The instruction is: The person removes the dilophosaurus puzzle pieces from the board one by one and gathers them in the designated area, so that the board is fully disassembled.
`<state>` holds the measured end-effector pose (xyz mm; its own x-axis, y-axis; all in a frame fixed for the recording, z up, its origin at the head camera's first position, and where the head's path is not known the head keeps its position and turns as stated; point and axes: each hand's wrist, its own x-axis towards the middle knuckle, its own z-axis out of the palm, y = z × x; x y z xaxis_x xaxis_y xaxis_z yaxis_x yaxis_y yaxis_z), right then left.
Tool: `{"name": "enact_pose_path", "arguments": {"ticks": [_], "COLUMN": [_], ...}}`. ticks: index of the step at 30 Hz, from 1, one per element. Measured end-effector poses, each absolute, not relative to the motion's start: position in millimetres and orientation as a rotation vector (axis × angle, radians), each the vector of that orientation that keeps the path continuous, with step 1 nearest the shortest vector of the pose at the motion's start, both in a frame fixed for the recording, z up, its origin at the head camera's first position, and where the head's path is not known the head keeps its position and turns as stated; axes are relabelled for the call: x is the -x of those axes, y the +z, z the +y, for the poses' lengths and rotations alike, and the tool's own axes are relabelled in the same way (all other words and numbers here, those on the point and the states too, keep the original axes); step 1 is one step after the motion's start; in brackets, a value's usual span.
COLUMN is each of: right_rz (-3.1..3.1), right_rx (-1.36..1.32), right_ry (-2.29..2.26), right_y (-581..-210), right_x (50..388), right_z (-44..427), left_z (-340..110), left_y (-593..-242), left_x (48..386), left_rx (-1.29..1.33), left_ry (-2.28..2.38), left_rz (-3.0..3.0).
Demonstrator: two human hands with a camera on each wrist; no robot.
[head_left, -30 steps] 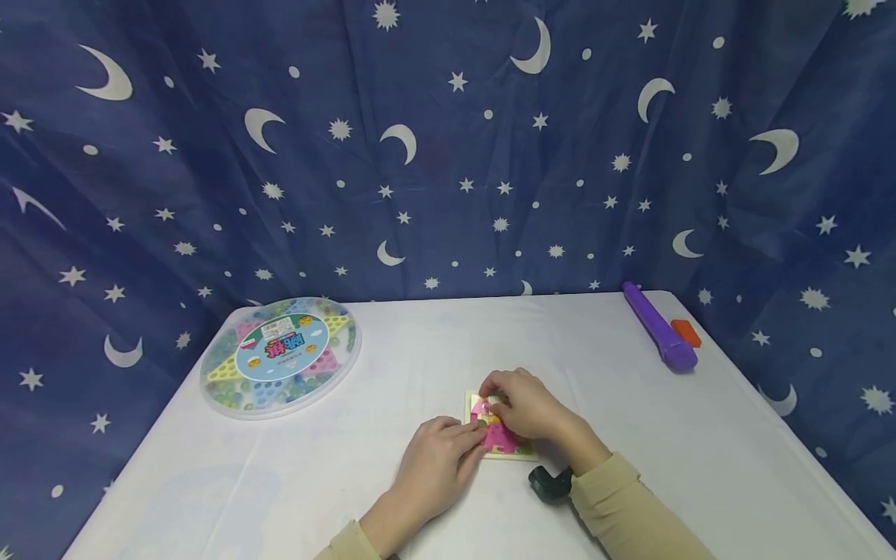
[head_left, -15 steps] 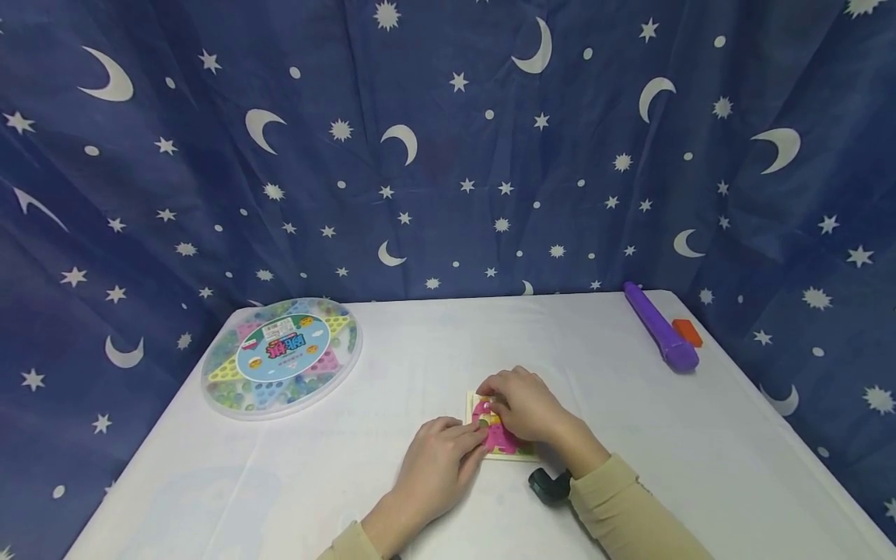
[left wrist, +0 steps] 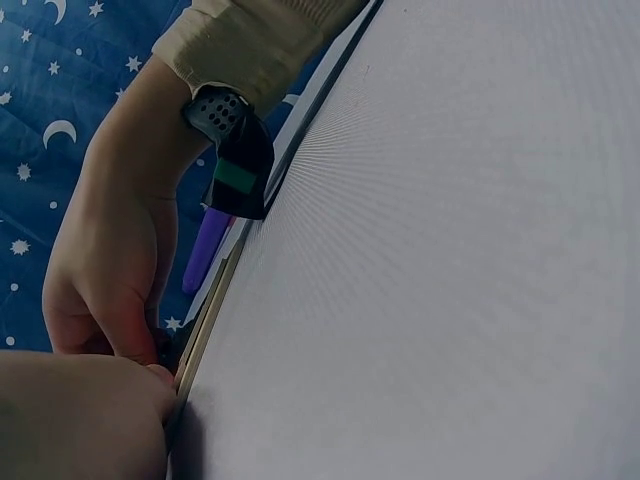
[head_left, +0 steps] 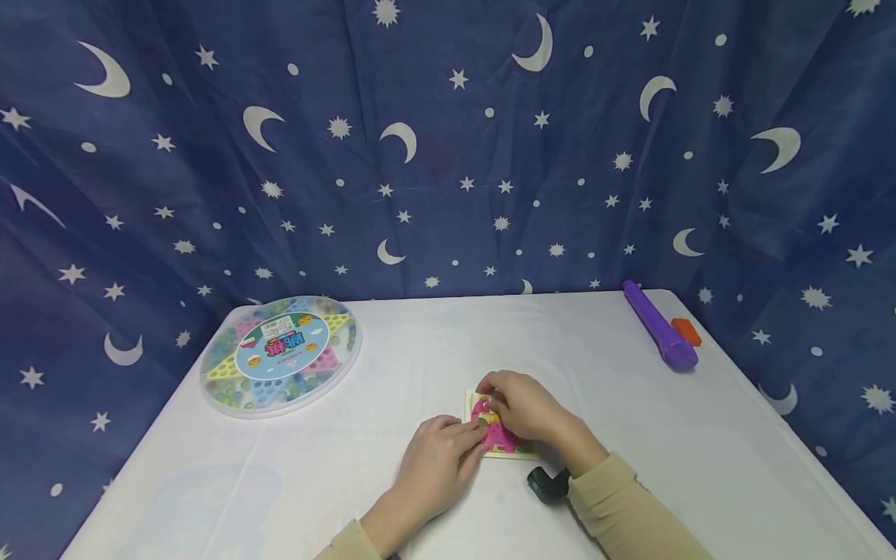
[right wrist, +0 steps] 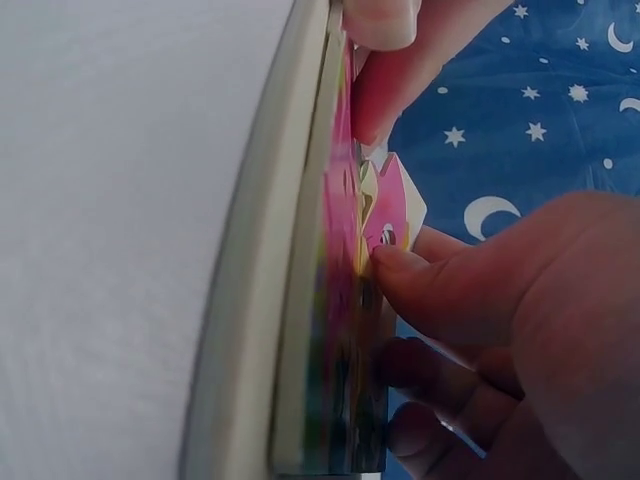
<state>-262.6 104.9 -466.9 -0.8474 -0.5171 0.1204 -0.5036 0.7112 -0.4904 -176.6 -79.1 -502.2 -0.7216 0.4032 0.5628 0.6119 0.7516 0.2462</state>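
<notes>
A small square puzzle board [head_left: 502,440] with a pink picture and pale rim lies on the white table. The left hand [head_left: 437,465] rests its fingertips on the board's left side. Over the top and right part is the right hand [head_left: 530,407], covering much of the picture. In the right wrist view, the right hand [right wrist: 560,300] pinches a pink and cream piece [right wrist: 394,205] between thumb and finger, tilted up from the board [right wrist: 290,330]. Fingers of the other hand [right wrist: 420,60] touch the board's far end.
A round clear-lidded marble game [head_left: 282,356] lies at the table's back left. A purple microphone-shaped object [head_left: 659,327] and an orange block [head_left: 687,332] lie at the back right. Strapped at the right wrist is a dark device [head_left: 549,484]. A blue moon-and-star curtain [head_left: 448,155] hangs behind.
Both hands stay at the board in almost the same place. The right hand's fingers have shifted only slightly.
</notes>
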Motion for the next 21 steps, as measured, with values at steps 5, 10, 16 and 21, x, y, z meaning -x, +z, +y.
{"name": "enact_pose_path", "arguments": {"ticks": [5, 10, 16, 21], "right_rz": [2.88, 2.878, 2.833, 2.757], "right_rx": [0.911, 0.939, 0.86, 0.824], "right_ry": [-0.783, -0.79, -0.853, -0.943], "right_y": [-469.1, -469.5, -469.6, -467.6], "right_x": [264.1, 264.8, 267.3, 269.2], "right_z": [106.6, 107.5, 110.5, 115.0], "left_z": [-79.4, -79.7, -79.7, -80.8], "left_y": [-502.1, -502.6, -503.4, -504.0], "left_x": [176.7, 177.3, 177.5, 176.7], "left_rx": [0.77, 0.775, 0.773, 0.775], "left_ry": [-0.588, -0.589, -0.586, -0.594], "left_rz": [-2.459, -2.45, -2.452, -2.449]}}
